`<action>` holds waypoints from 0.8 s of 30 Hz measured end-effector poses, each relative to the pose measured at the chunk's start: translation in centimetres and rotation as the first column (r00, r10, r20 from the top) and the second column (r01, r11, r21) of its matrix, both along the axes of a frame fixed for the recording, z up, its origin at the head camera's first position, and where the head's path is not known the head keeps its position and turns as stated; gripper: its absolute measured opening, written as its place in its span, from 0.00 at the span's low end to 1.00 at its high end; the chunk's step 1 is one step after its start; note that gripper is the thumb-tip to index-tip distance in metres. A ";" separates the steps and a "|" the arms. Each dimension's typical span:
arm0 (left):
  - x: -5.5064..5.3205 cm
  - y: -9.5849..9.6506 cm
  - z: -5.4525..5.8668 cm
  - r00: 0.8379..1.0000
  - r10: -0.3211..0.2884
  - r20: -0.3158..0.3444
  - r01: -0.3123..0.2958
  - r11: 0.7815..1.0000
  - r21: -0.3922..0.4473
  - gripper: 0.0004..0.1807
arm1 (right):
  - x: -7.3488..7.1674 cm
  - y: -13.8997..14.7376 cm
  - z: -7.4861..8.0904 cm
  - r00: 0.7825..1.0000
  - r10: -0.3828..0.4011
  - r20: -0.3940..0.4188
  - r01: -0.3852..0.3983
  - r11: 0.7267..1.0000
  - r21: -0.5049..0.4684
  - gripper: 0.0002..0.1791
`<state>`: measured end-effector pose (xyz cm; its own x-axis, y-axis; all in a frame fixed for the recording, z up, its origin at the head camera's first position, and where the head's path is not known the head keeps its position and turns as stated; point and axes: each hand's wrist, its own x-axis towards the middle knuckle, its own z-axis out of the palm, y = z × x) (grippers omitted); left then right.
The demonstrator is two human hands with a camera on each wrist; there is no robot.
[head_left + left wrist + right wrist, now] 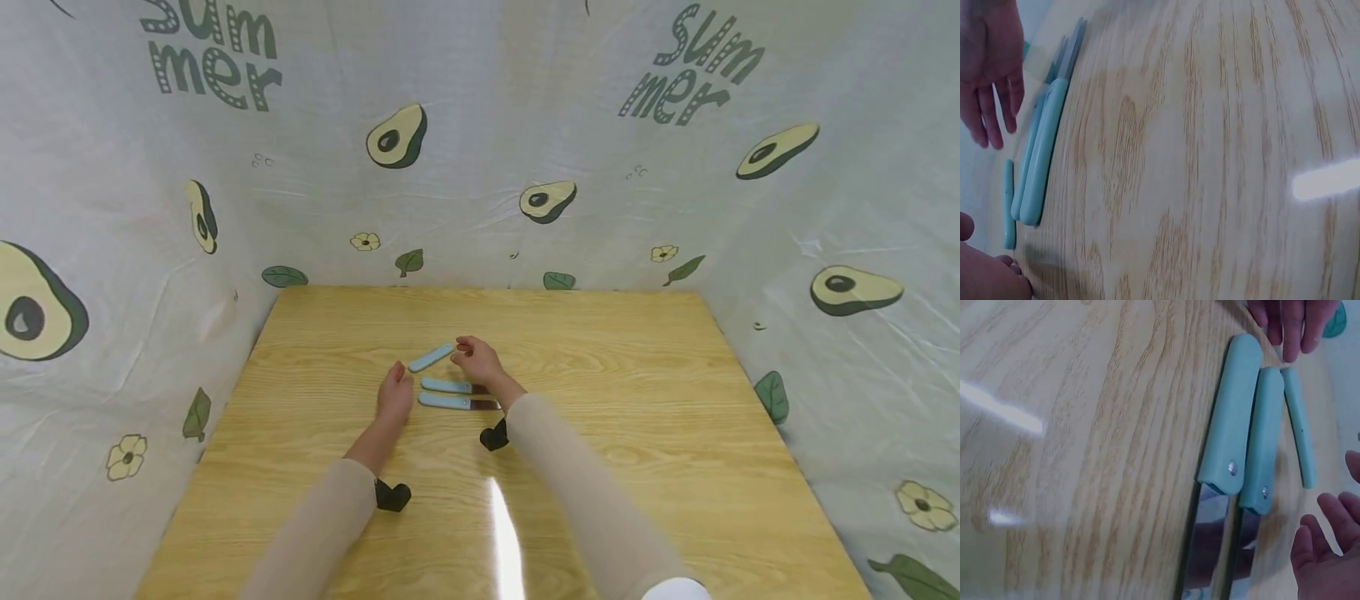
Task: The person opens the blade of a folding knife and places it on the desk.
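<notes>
Two folding knives with pale blue handles lie side by side, blades out to the right: a front knife [444, 402] and a middle knife [446, 386]. Behind them, a third pale blue handle [431, 357] lies slanted, no blade showing. My left hand [395, 392] rests at the left ends of the handles, its fingertips close to the third one in the right wrist view. My right hand [478, 362] hovers by the third handle's right end, fingers loosely bent and apart, holding nothing. It partly hides the middle knife's blade in the head view.
The knives lie on a wood-grain table [615, 367]. A pale sheet [465, 75] printed with avocados and leaves hangs behind it and along both sides. A bright light reflection [506, 542] falls on the near part of the tabletop. Black wrist mounts [392, 496] sit on both sleeves.
</notes>
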<state>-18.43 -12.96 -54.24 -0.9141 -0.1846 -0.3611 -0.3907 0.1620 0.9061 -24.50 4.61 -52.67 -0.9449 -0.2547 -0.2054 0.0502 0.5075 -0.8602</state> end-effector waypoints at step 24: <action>-0.4 1.5 0.1 0.990 0.129 -0.065 -0.125 0.990 0.064 0.33 | 0.3 -1.0 -1.1 0.996 -0.088 0.029 0.090 0.993 -0.076 0.30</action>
<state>-18.79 -11.45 -54.09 -0.9077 -0.2805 -0.3123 -0.3413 0.0602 0.9380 -24.17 3.58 -53.80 -0.9592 -0.1860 -0.2128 0.1145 0.4325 -0.8943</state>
